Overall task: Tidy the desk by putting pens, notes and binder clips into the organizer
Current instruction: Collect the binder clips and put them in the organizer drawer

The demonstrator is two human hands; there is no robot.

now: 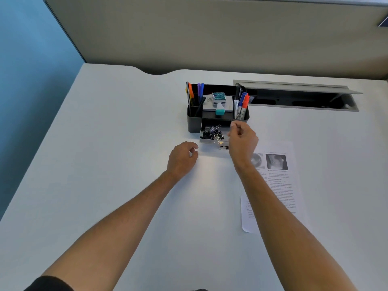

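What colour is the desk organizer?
The organizer is black, seen from the head view.

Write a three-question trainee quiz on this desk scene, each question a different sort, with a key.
1. True or false: the organizer's drawer is open.
2. Multiple choice: what lies in the drawer? A) binder clips B) coins C) erasers
3. Short answer: which hand is over the drawer's right side?

Key
1. True: it is pulled out toward the person.
2. A: a pile of black clips.
3. The right hand, fingers curled; whether it holds anything cannot be told. The left hand rests loosely curled on the desk, holding nothing. A printed sheet lies to the right.
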